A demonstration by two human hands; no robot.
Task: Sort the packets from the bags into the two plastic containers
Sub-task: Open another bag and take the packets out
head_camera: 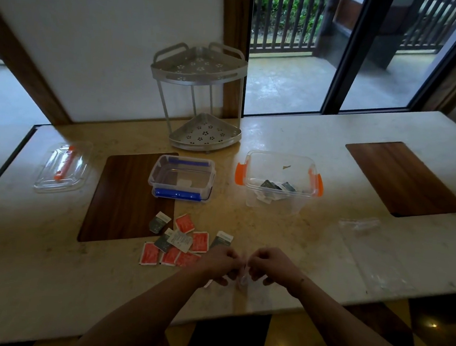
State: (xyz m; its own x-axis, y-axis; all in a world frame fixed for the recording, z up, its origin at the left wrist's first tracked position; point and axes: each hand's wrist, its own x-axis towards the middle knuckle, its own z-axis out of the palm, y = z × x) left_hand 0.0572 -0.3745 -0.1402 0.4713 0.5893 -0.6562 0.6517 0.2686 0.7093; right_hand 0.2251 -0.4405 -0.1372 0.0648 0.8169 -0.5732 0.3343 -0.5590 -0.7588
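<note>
while i read: no writing on the packets is legible
left hand: pinching clear bag
right hand: pinching it too

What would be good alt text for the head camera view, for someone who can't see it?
A person's left hand and right hand pinch a clear plastic bag over a marble table. Red and grey packets lie loose to the left. Behind stand a blue-clipped container, seemingly empty, and an orange-clipped container holding some packets.
</note>
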